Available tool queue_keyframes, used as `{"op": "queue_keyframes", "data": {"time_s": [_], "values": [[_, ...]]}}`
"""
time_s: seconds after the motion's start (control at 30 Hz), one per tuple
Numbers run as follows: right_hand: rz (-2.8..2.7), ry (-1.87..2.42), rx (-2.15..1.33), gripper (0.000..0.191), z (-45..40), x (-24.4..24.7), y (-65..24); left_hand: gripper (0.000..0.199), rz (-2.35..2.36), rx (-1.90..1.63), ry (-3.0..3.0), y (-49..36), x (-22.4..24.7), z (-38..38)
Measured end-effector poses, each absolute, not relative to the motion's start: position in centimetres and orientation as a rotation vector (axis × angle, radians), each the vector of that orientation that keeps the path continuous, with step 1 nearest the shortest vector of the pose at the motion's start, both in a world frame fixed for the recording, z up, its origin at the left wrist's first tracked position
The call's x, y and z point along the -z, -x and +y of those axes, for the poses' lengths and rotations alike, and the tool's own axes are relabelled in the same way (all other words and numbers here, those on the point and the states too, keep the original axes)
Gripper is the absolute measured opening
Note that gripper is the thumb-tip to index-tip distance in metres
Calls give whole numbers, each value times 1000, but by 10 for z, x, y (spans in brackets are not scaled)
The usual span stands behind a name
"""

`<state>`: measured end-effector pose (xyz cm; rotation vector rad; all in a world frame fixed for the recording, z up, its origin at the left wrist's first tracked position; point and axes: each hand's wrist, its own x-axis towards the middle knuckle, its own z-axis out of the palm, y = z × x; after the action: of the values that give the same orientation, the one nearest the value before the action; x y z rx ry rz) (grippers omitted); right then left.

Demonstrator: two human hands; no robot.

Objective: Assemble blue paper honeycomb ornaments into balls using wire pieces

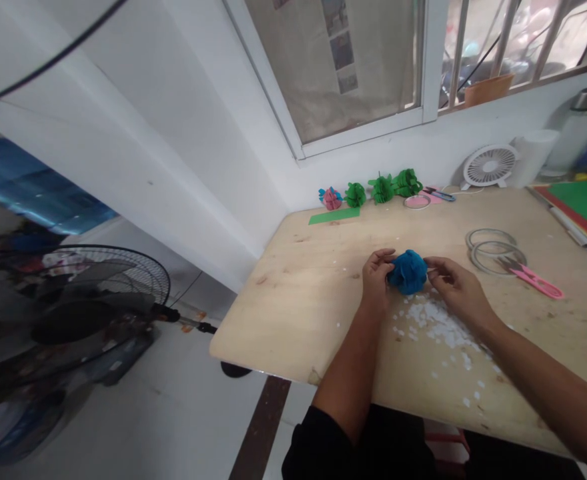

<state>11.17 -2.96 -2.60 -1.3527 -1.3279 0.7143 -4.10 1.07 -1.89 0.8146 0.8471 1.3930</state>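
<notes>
Holding blue flower [408, 272]: left hand [377, 270], right hand [448, 280]; lidded container [577, 137], contents unclear.

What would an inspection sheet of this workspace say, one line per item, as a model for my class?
Surface: pale wooden table, darker marks in places.
Job's things: blue ruffled piece; white scraps scattered nearby.
Clutter: pink-handled snips by overlapping rings; green strip near a pink-and-blue piece and three green pieces.
Grip: left hand holds the blue piece's left side; right hand at its right edge, exact hold unclear.
Cables: thin white cord by the small fan; black cable overhead, left.
Surroundings: white wall, barred window opening, large floor fan left of the table.
</notes>
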Motion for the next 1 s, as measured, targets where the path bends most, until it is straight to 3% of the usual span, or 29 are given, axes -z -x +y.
{"op": "queue_keyframes", "data": {"time_s": [0.67,1.0], "values": [[-1368,1370,-681,30,-25,37,-116,18,942,-1386,-879,44,26,12],[-1330,1353,-751,29,-26,36,-114,35,918,-1329,-1261,49,19,7]]}}
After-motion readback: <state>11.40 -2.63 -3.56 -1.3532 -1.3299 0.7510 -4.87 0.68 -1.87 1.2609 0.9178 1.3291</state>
